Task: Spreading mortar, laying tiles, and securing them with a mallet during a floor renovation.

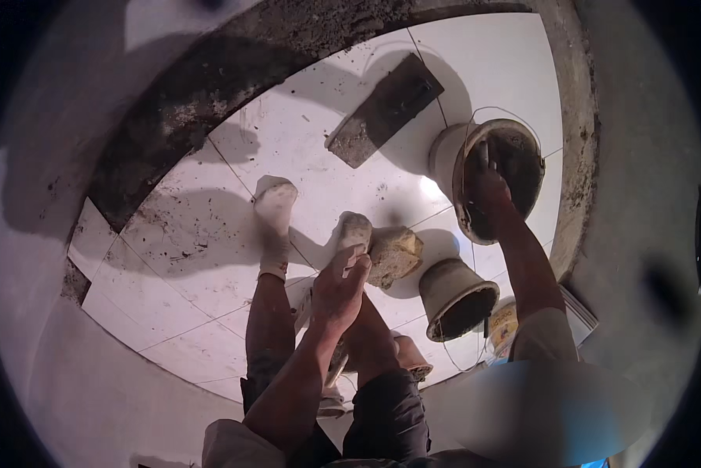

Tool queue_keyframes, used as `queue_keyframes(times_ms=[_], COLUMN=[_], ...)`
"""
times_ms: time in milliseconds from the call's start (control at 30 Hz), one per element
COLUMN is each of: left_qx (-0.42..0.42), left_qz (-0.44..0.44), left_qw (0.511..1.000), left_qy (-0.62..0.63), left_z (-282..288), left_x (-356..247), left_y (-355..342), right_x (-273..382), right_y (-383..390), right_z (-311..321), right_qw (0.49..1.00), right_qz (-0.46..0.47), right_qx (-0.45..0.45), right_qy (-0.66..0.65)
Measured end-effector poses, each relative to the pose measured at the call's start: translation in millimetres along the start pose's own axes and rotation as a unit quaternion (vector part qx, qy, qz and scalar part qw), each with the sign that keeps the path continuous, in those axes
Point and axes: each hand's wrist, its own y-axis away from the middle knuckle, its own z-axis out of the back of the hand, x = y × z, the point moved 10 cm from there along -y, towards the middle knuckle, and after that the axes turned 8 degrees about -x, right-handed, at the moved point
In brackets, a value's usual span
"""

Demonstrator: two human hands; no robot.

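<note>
My right hand [488, 193] reaches into a tilted, mortar-smeared bucket [444, 160] with a wire handle. Its fingers are closed around a short pale stick-like piece that I cannot make out against the dark inside. My left hand [339, 290] is held in front of my knee, fingers curled in and thumb on top, with nothing visible sticking out of it. Just beyond it is one of my pale-covered feet [356, 230], beside a rough yellowish-brown lump [395, 256]. A dark rectangular float [382, 113], smeared with mortar, lies flat on the white tiles [311, 148].
A smaller tilted bucket [449, 282] stands between the lump and my right forearm. My other foot [275, 204] rests on the tiles at left. A rough dark mortar strip [163, 125] borders the tiles. Crumbs are scattered about, and more containers [413, 357] stand near my legs.
</note>
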Motion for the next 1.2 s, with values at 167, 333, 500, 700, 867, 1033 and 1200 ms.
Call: queue_keyframes(times_ms=[167,333,500,700,867,1033,1200], left_qx=[-0.038,-0.048,-0.028,-0.034,-0.026,-0.061,-0.051], left_qz=[0.085,0.078,0.08,0.085,0.063,0.038,0.084], left_qw=[0.992,0.986,0.991,0.979,0.99,0.994,0.985], left_qy=[0.081,0.139,0.104,0.183,0.124,0.088,0.141], left_z=[11,7,3,-1,-9,5,4], left_x=[18,19,17,8,2,-4,-8], left_y=[0,1,3,5,6,6,8], right_x=[-22,-46,-28,-38,-22,-19,-37], right_y=[2,11,1,4,3,-8,17], right_z=[-20,-10,17,6,8,-10,7], right_qw=[0.995,0.976,0.981,0.961,0.995,0.997,0.985], right_qz=[-0.07,-0.217,-0.16,-0.196,-0.079,-0.06,-0.031], right_qx=[0.026,0.024,-0.097,-0.087,-0.063,-0.029,-0.141], right_qy=[0.064,-0.016,-0.052,-0.175,0.019,0.033,-0.093])
